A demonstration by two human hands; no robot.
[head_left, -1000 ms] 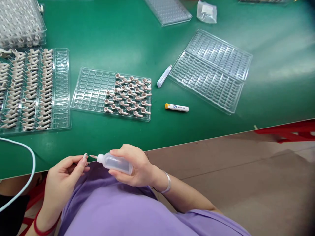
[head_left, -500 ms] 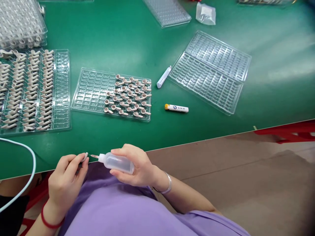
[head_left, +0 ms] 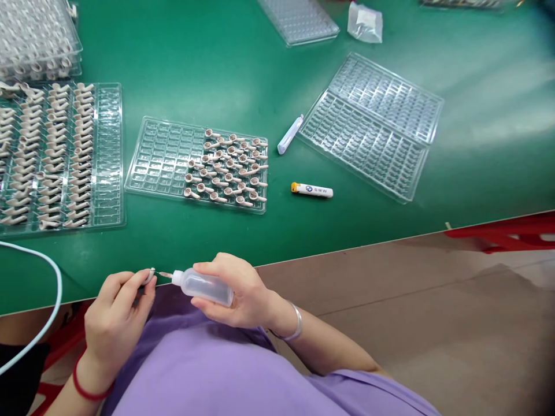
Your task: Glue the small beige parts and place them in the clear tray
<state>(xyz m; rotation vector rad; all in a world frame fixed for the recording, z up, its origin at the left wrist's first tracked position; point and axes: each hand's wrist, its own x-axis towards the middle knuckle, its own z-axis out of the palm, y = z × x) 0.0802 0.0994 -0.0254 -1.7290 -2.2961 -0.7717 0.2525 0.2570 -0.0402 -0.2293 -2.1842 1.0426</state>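
Note:
Between the thumb and fingers of my left hand (head_left: pixel 119 315) is a small pale earbud housing (head_left: pixel 149 277), partly hidden by the fingertips. My right hand (head_left: pixel 236 292) is wrapped round a translucent squeeze bottle (head_left: pixel 206 287) with a white cap, tilted on its side. Its thin needle tip (head_left: pixel 163 274) points left at the housing; whether the two touch I cannot tell. Beyond the hands, a clear tray (head_left: pixel 162 153) carries stemmed earbud housings (head_left: pixel 220 182) in its right half, their round cups facing up.
At left lies a larger clear tray (head_left: pixel 108 156) with rows of similar pieces, and behind it stacked filled trays (head_left: pixel 34 40). A white lighter (head_left: pixel 313 190), a pale tube (head_left: pixel 290 135), a hinged clear tray (head_left: pixel 368 127) and a plastic bag (head_left: pixel 365 23) lie rightward. A white cable (head_left: pixel 58 283) curves at left.
The bottle has shifted very slightly left, towards the earbud housing. Both hands keep their grips, and the view has moved a touch.

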